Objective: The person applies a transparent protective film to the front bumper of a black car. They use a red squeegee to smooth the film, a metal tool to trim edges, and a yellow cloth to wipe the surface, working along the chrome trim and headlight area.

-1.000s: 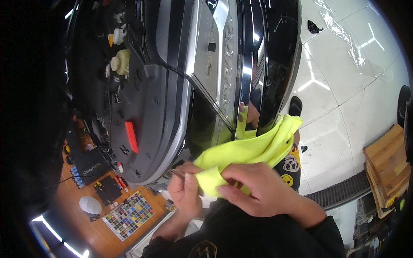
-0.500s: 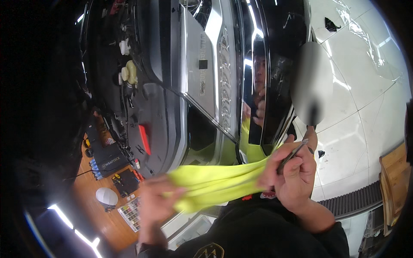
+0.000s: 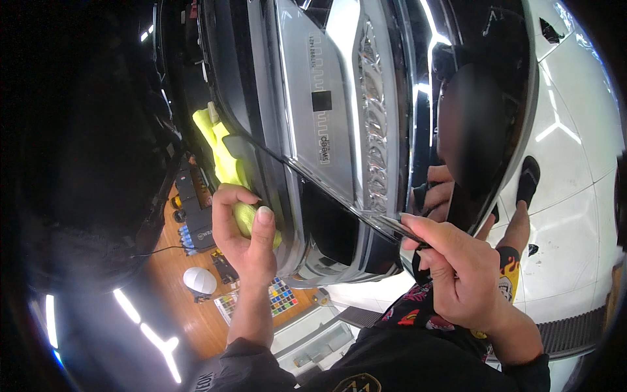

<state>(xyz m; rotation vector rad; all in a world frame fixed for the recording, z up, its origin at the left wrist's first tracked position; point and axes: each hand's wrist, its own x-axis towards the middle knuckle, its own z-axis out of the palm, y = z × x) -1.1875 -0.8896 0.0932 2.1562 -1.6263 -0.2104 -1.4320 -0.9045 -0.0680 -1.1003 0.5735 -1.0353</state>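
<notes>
My left hand point(image 3: 245, 238) is closed around one end of a bright yellow-green cloth point(image 3: 225, 153). The rest of the cloth lies over the edge of the car's open front compartment. In my right hand point(image 3: 460, 271), thumb and forefinger pinch a slim metal-and-dark tool point(image 3: 398, 227); its exact kind does not show. The tool's thin end is at the lower corner of the car's headlight point(image 3: 375, 124), by the seam with the glossy black body panel point(image 3: 326, 212). Whether it touches the surface I cannot tell.
The black bumper point(image 3: 490, 124) curves along the right. A raised dark hood point(image 3: 98, 176) fills the left. Beyond lie a wooden bench point(image 3: 186, 297), a white domed lamp point(image 3: 199, 281) and a colour chart point(image 3: 284, 297). My shoe point(image 3: 528, 179) stands on white tiles point(image 3: 575, 222).
The cloth, stretched between both hands before, has left my right hand and now lies forward on the compartment edge. The tool, still in my right hand, is now at the headlight's corner.
</notes>
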